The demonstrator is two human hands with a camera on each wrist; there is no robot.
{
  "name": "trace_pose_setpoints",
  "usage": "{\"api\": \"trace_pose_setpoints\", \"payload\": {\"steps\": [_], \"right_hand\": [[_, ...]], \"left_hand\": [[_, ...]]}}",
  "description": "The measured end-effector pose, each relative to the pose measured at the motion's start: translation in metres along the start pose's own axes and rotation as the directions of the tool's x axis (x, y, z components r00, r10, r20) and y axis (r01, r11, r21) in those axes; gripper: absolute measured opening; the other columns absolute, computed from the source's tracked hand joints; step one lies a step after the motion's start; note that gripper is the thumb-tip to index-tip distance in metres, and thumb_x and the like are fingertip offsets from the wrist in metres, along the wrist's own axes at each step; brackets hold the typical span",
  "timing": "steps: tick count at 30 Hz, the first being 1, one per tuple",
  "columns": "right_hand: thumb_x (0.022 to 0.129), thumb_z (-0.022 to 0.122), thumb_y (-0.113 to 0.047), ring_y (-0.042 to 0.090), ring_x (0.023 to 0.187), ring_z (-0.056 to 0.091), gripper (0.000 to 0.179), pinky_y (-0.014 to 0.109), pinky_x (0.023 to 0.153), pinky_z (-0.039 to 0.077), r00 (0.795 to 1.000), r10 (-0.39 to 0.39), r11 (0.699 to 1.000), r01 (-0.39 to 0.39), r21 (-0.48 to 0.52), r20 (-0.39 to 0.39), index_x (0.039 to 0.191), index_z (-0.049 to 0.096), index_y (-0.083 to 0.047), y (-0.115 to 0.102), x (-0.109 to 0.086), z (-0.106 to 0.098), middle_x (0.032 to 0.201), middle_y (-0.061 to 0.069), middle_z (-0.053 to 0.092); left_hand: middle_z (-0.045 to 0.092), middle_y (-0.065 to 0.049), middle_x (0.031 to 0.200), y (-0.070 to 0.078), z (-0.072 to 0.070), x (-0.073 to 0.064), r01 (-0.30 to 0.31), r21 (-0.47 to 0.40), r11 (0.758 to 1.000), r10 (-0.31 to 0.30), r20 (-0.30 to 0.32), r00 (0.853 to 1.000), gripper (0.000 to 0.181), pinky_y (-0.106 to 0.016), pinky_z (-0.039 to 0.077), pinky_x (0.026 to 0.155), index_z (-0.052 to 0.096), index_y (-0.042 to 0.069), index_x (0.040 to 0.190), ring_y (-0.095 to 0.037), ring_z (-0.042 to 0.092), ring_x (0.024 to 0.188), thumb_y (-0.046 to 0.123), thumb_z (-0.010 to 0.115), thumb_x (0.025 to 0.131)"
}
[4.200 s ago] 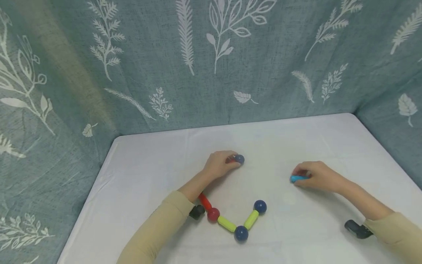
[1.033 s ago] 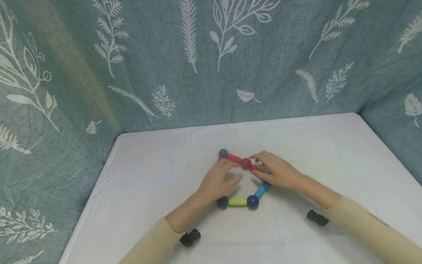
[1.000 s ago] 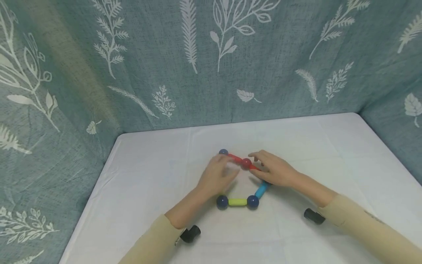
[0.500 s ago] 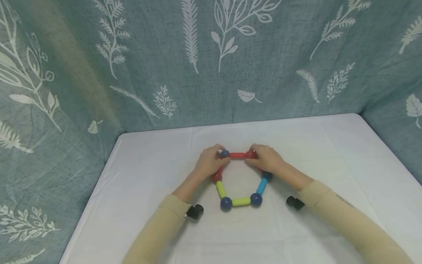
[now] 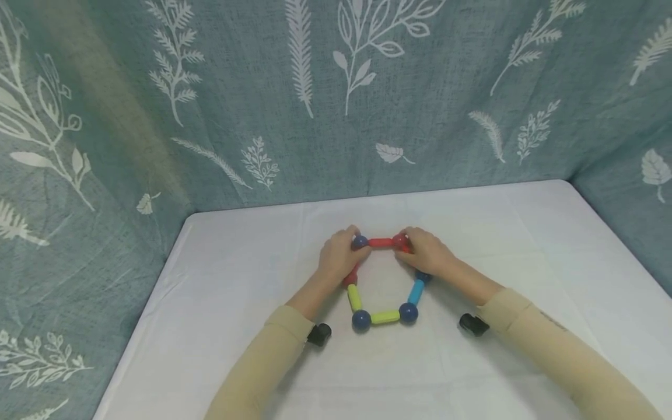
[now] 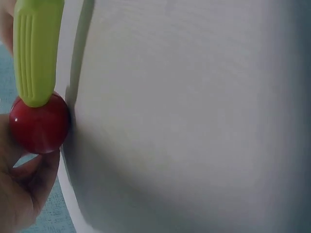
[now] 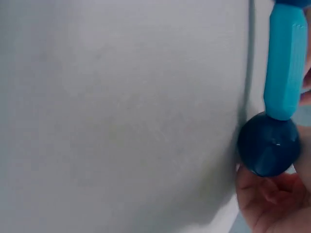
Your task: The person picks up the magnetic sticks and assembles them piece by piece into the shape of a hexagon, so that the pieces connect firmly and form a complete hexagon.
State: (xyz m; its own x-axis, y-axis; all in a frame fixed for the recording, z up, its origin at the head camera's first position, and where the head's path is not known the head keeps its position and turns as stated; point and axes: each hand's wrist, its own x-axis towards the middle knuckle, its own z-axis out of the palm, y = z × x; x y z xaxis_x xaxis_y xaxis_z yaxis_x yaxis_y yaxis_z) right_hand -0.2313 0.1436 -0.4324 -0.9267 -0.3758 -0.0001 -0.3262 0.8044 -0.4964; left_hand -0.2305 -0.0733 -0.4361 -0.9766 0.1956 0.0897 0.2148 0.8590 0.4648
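Note:
Magnetic balls and rods lie joined in a ring on the white-covered table. At its far left corner my left hand [image 5: 338, 255] pinches a blue ball [image 5: 360, 242] between thumb and fingers. My right hand [image 5: 427, 252] grips the red ball [image 5: 400, 241] at the far right corner. A red rod [image 5: 380, 242] spans those two balls. Down the left side run a red ball [image 6: 40, 124] and a lime rod [image 6: 36, 53]. On the right are a dark blue ball [image 7: 269, 144] and a light blue rod [image 7: 285, 63]. My right hand hides the rod beside it.
Two blue balls, a left one [image 5: 361, 321] and a right one [image 5: 408, 313], with a lime rod [image 5: 385, 317] between them, form the near side. Black wrist cameras [image 5: 319, 334] hang under both sleeves. A leaf-patterned teal curtain [image 5: 336, 157] stands behind the table [image 5: 247, 262].
The open chain and the loose light blue rod from earlier are now one ring. Both hands moved to its far corners and took hold of balls there; the far red rod now lies nearly level.

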Motion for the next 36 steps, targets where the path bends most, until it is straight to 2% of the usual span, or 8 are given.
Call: {"api": "trace_pose_setpoints", "payload": {"steps": [3,5,10,12,19,32,34,36], "right_hand": [[0.091,0.069,-0.028,0.03,0.107,0.055,0.053,0.044,0.091,0.048,0.985,-0.166,0.986,0.166,-0.013,-0.039,0.132,0.052,0.001,0.002,-0.009,-0.002,0.121,0.017,0.057],[0.09,0.07,-0.034,0.027,0.112,0.052,0.049,0.043,0.094,0.045,0.947,-0.319,0.948,0.317,-0.042,-0.049,0.126,0.058,-0.004,0.003,-0.016,-0.003,0.123,0.012,0.057],[0.08,0.071,-0.06,0.014,0.107,0.047,0.04,0.043,0.096,0.04,0.828,-0.55,0.828,0.558,-0.053,0.11,0.093,0.066,-0.023,0.001,-0.041,-0.004,0.106,-0.008,0.058],[0.074,0.07,-0.068,0.012,0.106,0.044,0.044,0.044,0.099,0.037,0.826,-0.531,0.833,0.55,-0.059,0.189,0.087,0.062,-0.026,0.001,-0.05,-0.003,0.102,-0.011,0.055],[0.069,0.071,-0.072,0.013,0.105,0.043,0.054,0.047,0.1,0.036,0.886,-0.404,0.899,0.431,-0.079,0.229,0.092,0.062,-0.025,0.006,-0.065,-0.001,0.098,-0.013,0.051],[0.07,0.075,-0.067,0.016,0.109,0.043,0.053,0.056,0.107,0.027,0.924,-0.337,0.94,0.342,0.006,0.182,0.097,0.057,-0.024,0.008,-0.068,-0.002,0.1,-0.012,0.048],[0.074,0.075,-0.063,0.015,0.104,0.044,0.048,0.054,0.105,0.031,0.934,-0.32,0.947,0.318,0.043,0.16,0.098,0.059,-0.024,0.007,-0.065,-0.003,0.1,-0.011,0.051],[0.079,0.074,-0.055,0.016,0.102,0.046,0.043,0.05,0.102,0.035,0.952,-0.288,0.957,0.283,0.064,0.099,0.101,0.062,-0.021,0.006,-0.06,-0.004,0.102,-0.008,0.054]], "left_hand": [[0.058,-0.011,0.126,-0.005,-0.008,-0.005,-0.149,0.014,0.989,0.148,0.031,0.988,0.057,-0.037,0.048,0.094,0.056,0.008,0.13,-0.026,0.057,0.114,0.043,0.071,0.088],[0.051,-0.011,0.138,-0.011,-0.015,-0.012,-0.333,0.012,0.943,0.33,0.098,0.939,0.066,-0.042,0.037,0.107,0.054,0.008,0.134,-0.028,0.045,0.131,0.047,0.073,0.084],[0.06,-0.001,0.124,-0.027,-0.03,-0.039,-0.721,-0.026,0.692,0.692,0.307,0.653,0.064,-0.04,0.029,0.112,0.066,0.016,0.11,-0.025,0.04,0.134,0.061,0.08,0.068],[0.06,0.003,0.114,-0.03,-0.029,-0.05,-0.748,-0.024,0.663,0.712,0.331,0.62,0.061,-0.034,0.034,0.108,0.066,0.019,0.102,-0.02,0.046,0.125,0.065,0.08,0.064],[0.053,0.008,0.099,-0.033,-0.021,-0.062,-0.661,-0.049,0.748,0.653,0.225,0.723,0.052,-0.026,0.043,0.092,0.065,0.019,0.094,-0.011,0.048,0.105,0.06,0.081,0.067],[0.057,-0.001,0.122,-0.029,-0.021,-0.068,-0.559,-0.136,0.818,0.574,0.251,0.779,0.055,-0.031,0.027,0.112,0.064,0.014,0.106,-0.018,0.042,0.128,0.05,0.083,0.07],[0.056,-0.003,0.127,-0.027,-0.021,-0.068,-0.506,-0.17,0.846,0.534,0.26,0.805,0.057,-0.033,0.025,0.114,0.064,0.012,0.113,-0.019,0.041,0.13,0.047,0.083,0.073],[0.055,-0.005,0.132,-0.024,-0.022,-0.066,-0.432,-0.193,0.881,0.468,0.228,0.854,0.056,-0.036,0.026,0.114,0.063,0.01,0.12,-0.021,0.041,0.132,0.044,0.08,0.078]]}}
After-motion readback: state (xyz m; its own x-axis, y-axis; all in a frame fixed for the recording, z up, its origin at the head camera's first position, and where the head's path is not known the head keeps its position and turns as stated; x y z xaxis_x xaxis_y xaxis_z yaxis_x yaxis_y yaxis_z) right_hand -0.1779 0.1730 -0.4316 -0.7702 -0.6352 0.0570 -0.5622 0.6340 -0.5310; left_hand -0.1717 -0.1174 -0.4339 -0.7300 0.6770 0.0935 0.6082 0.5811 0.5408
